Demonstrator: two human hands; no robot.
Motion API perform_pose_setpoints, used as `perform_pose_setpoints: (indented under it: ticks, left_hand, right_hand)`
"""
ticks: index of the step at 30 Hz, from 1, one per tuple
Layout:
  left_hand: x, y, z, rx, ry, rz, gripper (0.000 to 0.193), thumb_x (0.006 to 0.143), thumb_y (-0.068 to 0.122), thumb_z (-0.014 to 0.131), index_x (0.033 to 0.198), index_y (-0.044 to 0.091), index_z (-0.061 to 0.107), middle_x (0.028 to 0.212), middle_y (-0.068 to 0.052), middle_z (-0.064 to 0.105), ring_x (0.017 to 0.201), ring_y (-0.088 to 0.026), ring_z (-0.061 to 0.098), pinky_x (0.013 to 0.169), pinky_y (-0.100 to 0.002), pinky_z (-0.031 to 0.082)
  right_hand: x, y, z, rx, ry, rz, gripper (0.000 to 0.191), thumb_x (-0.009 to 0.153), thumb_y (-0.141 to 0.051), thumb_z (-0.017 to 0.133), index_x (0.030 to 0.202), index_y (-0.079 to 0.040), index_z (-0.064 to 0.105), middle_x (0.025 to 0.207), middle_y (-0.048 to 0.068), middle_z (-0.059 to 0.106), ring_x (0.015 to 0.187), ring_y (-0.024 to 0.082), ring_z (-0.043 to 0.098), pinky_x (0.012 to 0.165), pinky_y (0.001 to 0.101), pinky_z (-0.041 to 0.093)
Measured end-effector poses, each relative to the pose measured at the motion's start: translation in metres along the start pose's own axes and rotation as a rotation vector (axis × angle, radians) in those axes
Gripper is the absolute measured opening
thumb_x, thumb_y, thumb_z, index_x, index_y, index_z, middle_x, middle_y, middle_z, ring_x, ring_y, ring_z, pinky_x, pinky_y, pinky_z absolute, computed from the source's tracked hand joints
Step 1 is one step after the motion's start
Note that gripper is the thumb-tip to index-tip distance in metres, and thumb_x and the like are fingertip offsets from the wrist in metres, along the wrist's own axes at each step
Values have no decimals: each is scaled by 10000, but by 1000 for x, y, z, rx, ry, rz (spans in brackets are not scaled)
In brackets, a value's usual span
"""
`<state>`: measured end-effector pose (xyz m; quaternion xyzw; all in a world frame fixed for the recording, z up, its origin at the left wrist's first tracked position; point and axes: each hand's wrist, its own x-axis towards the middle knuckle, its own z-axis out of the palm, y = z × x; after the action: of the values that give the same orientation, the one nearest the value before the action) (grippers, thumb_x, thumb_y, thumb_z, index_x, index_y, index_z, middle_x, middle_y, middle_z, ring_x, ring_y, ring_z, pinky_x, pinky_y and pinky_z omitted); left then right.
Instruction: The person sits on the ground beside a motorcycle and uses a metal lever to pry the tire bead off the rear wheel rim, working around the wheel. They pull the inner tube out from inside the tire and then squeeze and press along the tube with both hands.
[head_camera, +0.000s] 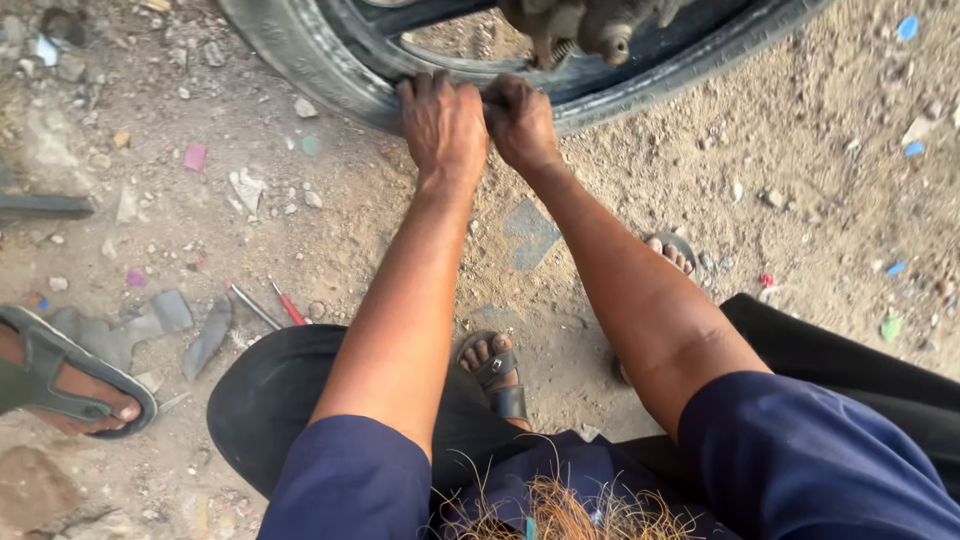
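Sleeves (800, 460) of dark blue cover your upper arms nearest the camera, and your two sandalled feet (495, 370) rest on the dirt below them. Farther out, your left hand (443, 125) is curled over the edge of the tyre (300, 60), fingers bent down onto the rubber and gripping it. Your right hand (520, 120) sits just beside it, touching it, closed into a tight fist on the same edge. One tyre shows, black and dusty, lying at the top of the view with a greasy metal hub (590, 25) inside its ring. Off to your left lie two screwdrivers (275, 305), one red-handled, close together on the ground, and one other person's sandalled foot (70, 375) beyond them.
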<state>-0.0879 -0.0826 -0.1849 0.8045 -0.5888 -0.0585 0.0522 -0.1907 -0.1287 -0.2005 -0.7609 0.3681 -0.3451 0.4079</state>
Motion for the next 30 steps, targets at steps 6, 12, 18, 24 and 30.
perform_pose_setpoints:
  ticks: [6, 12, 18, 24, 30]
  left_hand:
    - [12, -6, 10, -54, -10, 93, 130, 883, 115, 684, 980, 61, 751, 1094, -145, 708, 1072, -339, 639, 939, -486, 490]
    - [4, -22, 10, -164, 72, 223, 400, 707, 62, 775, 1087, -9, 671, 1160, -213, 648, 1128, -399, 592, 979, -488, 477]
    - [-3, -37, 3, -214, 95, 292, 513, 697, 24, 762, 1192, -31, 641, 1263, -229, 624, 1189, -388, 565, 1063, -495, 457]
    - [4, -52, 2, -103, -8, 323, 334, 782, 6, 724, 1116, 6, 698, 1240, -190, 653, 1219, -383, 550, 1044, -511, 432]
    - [11, -54, -5, -199, 82, 328, 117, 803, 31, 747, 909, 61, 708, 1051, -158, 676, 1096, -348, 607, 1007, -518, 473]
  right_hand:
    - [7, 15, 7, -127, 64, -58, 41, 885, 1, 663, 909, -13, 634, 885, 220, 673, 863, 456, 641, 718, 477, 520]
    - [-7, 16, 0, -139, 67, 38, 87, 901, 27, 735, 913, -28, 669, 886, 167, 692, 855, 376, 688, 695, 460, 549]
    - [-10, 19, -3, 386, -130, 249, 223, 877, -75, 699, 1093, -30, 668, 973, 133, 742, 881, 328, 729, 773, 415, 599]
    - [1, 34, 8, -79, -17, -18, 135, 945, -130, 764, 984, -10, 715, 952, 190, 722, 894, 403, 667, 783, 501, 519]
    - [1, 28, 5, 14, 74, 43, 202, 932, -172, 802, 971, -11, 686, 953, 179, 735, 916, 398, 680, 791, 487, 534]
